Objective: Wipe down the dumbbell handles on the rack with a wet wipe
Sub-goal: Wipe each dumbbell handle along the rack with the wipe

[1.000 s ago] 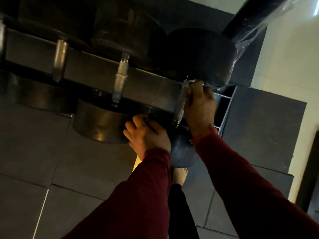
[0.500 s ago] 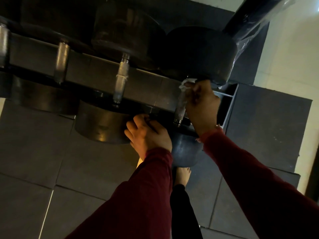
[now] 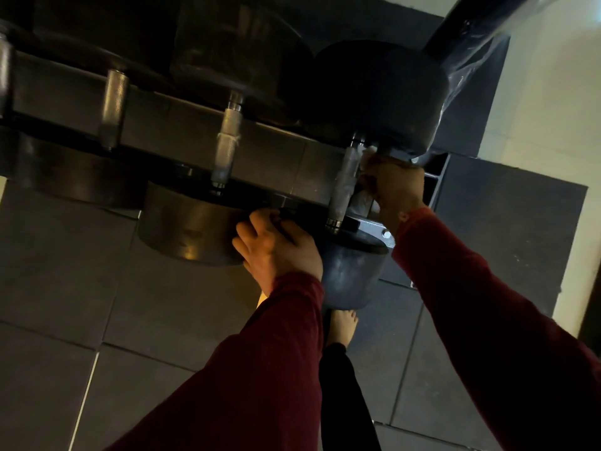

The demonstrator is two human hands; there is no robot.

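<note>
Several dumbbells lie across a dark metal rack [image 3: 169, 125]. The rightmost dumbbell has a knurled steel handle [image 3: 344, 180] between a large far head [image 3: 377, 92] and a near head [image 3: 351, 268]. My right hand [image 3: 393, 187] grips a white wet wipe [image 3: 367, 155] just right of that handle, near its far end; most of the wipe is hidden in the fingers. My left hand [image 3: 276, 247] curls over the front rack rail beside the near head. Two more handles, one [image 3: 227, 141] in the middle and one [image 3: 112, 109] further left, stand bare.
Dark rubber floor tiles [image 3: 81, 304] spread below the rack. A bare foot [image 3: 341, 323] stands under the near head. A slanted rack post wrapped in clear plastic [image 3: 468, 34] rises at the upper right. A pale wall [image 3: 553, 92] runs along the right.
My right hand with the wipe has slid off the handle to its right side, leaving the knurled steel exposed. My left hand keeps its place on the rail.
</note>
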